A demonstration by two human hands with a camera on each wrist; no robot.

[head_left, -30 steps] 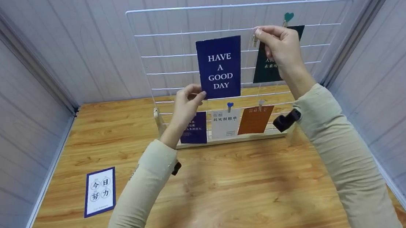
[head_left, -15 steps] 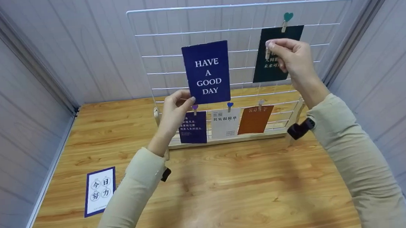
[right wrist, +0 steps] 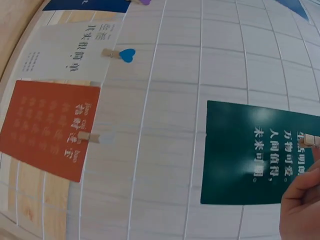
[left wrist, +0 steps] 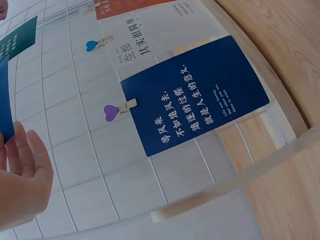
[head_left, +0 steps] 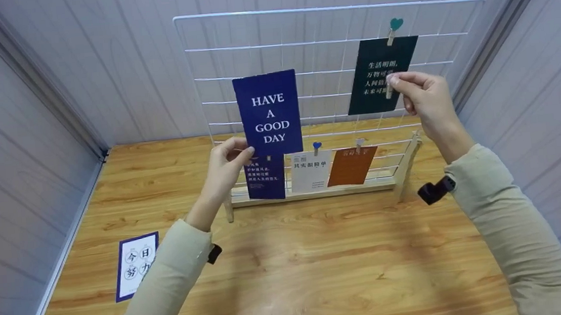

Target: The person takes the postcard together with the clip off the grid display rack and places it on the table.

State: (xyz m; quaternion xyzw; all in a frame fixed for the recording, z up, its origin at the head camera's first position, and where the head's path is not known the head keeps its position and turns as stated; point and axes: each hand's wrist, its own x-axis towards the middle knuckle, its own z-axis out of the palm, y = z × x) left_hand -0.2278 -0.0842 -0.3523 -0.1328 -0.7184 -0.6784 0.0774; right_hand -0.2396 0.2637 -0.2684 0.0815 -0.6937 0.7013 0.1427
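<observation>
My left hand pinches the lower left corner of a blue card reading HAVE A GOOD DAY, held upright before the white wire grid rack. In the left wrist view only a strip of that card shows beside the fingers. My right hand pinches a small wooden clothespin between thumb and fingertips. It overlaps the dark green card, which hangs on the rack's upper right from a clothespin with a green heart. In the right wrist view the held clothespin sits at the right edge.
Along the rack's bottom hang a dark blue card, a white card and an orange card, each clipped. A blue-bordered white card lies on the wooden table at left, partly behind the left sleeve. Panel walls stand around.
The left hand has moved left and down with the HAVE A GOOD DAY card. The right hand has moved right and down with the clothespin, uncovering more of the green card.
</observation>
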